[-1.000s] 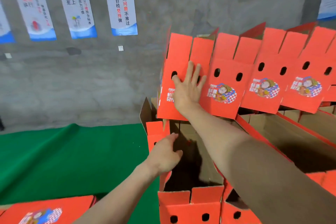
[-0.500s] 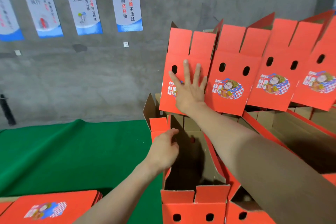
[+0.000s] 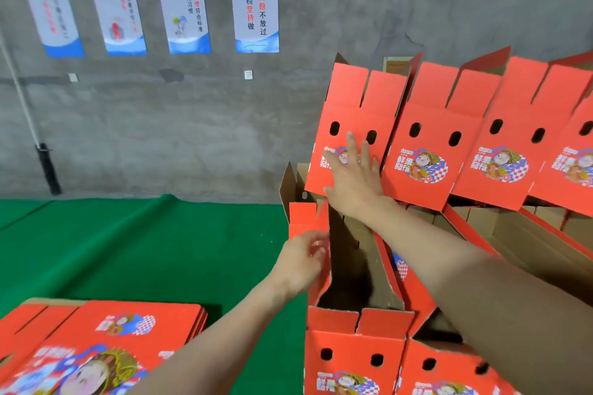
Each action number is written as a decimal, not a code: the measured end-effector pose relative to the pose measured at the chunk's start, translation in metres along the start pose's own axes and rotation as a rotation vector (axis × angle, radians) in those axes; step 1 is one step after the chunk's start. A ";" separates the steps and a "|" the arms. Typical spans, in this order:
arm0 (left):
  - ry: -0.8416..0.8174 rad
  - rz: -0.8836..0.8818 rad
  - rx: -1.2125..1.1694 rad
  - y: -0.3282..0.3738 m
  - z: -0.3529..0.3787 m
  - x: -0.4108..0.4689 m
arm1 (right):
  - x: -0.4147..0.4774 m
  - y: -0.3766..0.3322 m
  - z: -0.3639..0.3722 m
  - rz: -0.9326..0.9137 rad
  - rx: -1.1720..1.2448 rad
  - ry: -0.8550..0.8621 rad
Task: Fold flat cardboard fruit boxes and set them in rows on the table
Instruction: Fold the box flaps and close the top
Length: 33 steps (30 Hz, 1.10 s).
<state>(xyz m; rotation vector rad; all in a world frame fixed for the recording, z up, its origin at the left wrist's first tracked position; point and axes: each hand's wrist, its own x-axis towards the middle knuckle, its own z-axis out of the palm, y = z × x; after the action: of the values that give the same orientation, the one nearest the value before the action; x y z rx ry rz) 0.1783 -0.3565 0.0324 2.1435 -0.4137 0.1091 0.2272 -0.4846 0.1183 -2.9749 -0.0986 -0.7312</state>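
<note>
Both hands reach out to the red boxes. The right hand (image 3: 353, 179) lies flat with its fingers spread and presses on the picture side of a folded red box (image 3: 353, 106). This box stands tilted, leaning back, up on top of other boxes. The left hand (image 3: 300, 261) is lower and nearer, at the left wall of an open box (image 3: 359, 269) that is brown inside. Its fingers are blurry, so it is not clear if they pinch the wall or only touch it.

To the right of the right hand, a row of leaning boxes (image 3: 426, 144) stands side by side, each with two dark holes and a cartoon picture. Nearer than the left hand, two front boxes (image 3: 349, 359) show their holes too.

Low and to the left of the left arm, a stack of flat boxes (image 3: 106, 327) lies on a green cloth (image 3: 128, 250). The cloth covers the table and runs left of the hands and back to the wall.

The grey wall (image 3: 401, 9) looks rough, like concrete. High up and left of the hands hang four blue and white posters (image 3: 255, 0) with Chinese writing. A small white plate (image 3: 248, 74) sits under them. Far to the left, a pale pole (image 3: 24, 99) with a black lower end leans by the wall.
</note>
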 end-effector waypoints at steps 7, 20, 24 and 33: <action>0.033 -0.100 0.166 -0.099 -0.058 -0.096 | -0.088 -0.056 -0.012 -0.369 0.363 0.155; 0.038 -0.656 0.746 -0.308 -0.189 -0.279 | -0.257 -0.191 0.069 -0.318 0.489 -0.442; 0.019 -0.626 0.668 -0.288 -0.158 -0.299 | -0.283 -0.206 0.088 -0.171 0.456 -0.562; -0.066 -0.494 0.662 -0.240 -0.125 -0.351 | -0.340 -0.212 0.118 0.752 0.963 -0.822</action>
<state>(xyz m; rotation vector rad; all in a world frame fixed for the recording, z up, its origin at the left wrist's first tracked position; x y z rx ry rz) -0.0613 -0.0413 -0.1659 2.8410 0.1577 -0.1255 -0.0362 -0.2785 -0.1315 -1.9202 0.4538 0.5123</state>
